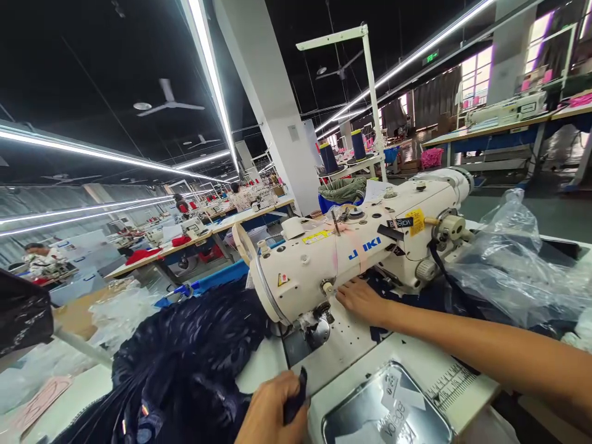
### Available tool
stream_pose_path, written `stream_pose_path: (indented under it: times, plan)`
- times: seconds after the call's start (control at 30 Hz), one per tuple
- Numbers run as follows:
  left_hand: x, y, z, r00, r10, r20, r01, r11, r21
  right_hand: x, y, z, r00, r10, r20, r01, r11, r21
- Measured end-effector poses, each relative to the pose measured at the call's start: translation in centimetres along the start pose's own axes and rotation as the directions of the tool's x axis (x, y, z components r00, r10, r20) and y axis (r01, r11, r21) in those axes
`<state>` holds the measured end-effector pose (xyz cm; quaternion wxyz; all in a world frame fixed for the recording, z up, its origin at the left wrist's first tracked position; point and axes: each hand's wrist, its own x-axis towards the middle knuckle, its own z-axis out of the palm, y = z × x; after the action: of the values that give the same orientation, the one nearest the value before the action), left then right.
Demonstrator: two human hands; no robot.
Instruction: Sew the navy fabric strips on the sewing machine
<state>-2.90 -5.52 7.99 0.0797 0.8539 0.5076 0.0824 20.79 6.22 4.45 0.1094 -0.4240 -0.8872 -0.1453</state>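
Note:
A white sewing machine (pixel 324 246) with blue lettering stretches across the middle of the view. My left hand (pixel 277 407), at the bottom centre, is closed on a small piece of dark navy fabric (pixel 296 398) in front of the needle area. Under the machine's arm, my right hand (pixel 363 300) reaches in from the right; its fingertips are partly hidden behind the machine, and what they touch cannot be made out. A large pile of dark navy fabric (pixel 194 345) lies left of the machine. More navy fabric shows behind my right hand.
A metal tray (pixel 388 410) with labels sits at the front of the machine table. Clear plastic bags (pixel 504 265) lie at the right. Two dark thread cones (pixel 358 145) stand behind the machine. Other sewing tables and people are farther back, and a white pillar (pixel 272 92) rises behind.

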Motion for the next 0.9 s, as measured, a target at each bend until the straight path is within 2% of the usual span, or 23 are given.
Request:
stream_pose_path:
  times: [0.07,0.1,0.17,0.27,0.33,0.4,0.47,0.53,0.6,0.7,0.9]
  plan:
    - [2.6,1.3,1.1,0.984,0.092,-0.152,-0.062,0.979,0.192,0.2,-1.2,-0.1,0.998,-0.068,-0.018,0.069,0.995,0.069]
    - [3.9,1.8,1.8,0.971,0.152,-0.183,-0.093,0.950,0.297,0.3,-1.8,0.0,0.994,-0.112,-0.016,0.113,0.988,0.105]
    - [6.1,2.2,3.3,0.949,0.288,-0.126,-0.212,0.882,0.421,0.5,-2.9,0.6,0.982,-0.190,-0.007,0.189,0.971,0.147]
    - [7.5,1.1,5.0,0.945,0.311,-0.102,-0.243,0.875,0.418,0.6,-3.5,1.7,0.974,-0.221,-0.053,0.227,0.962,0.149]
    - [6.8,-0.1,5.4,0.950,0.289,-0.119,-0.230,0.904,0.362,0.4,-3.4,2.2,0.982,-0.165,-0.095,0.180,0.966,0.185]
    - [5.3,-1.1,5.3,0.948,0.287,-0.138,-0.237,0.926,0.293,0.0,-3.4,2.3,0.992,-0.055,-0.110,0.082,0.965,0.250]
    - [3.6,-1.7,5.1,0.937,0.313,-0.157,-0.273,0.933,0.233,-0.5,-3.7,2.2,0.993,0.053,-0.106,-0.018,0.952,0.307]
    - [2.6,-2.0,4.9,0.914,0.368,-0.170,-0.331,0.920,0.209,-1.0,-4.2,2.0,0.992,0.099,-0.074,-0.069,0.942,0.328]
    - [2.2,-2.0,4.9,0.899,0.407,-0.163,-0.373,0.905,0.203,-1.4,-4.8,1.9,0.995,0.091,-0.044,-0.072,0.945,0.320]
    - [2.3,-2.1,5.1,0.903,0.410,-0.130,-0.382,0.904,0.193,-1.7,-5.3,2.1,0.997,0.056,-0.044,-0.040,0.950,0.309]
    - [2.2,-2.4,6.2,0.885,0.449,-0.121,-0.401,0.870,0.286,-1.5,-4.7,2.3,1.000,-0.003,0.014,-0.002,0.942,0.335]
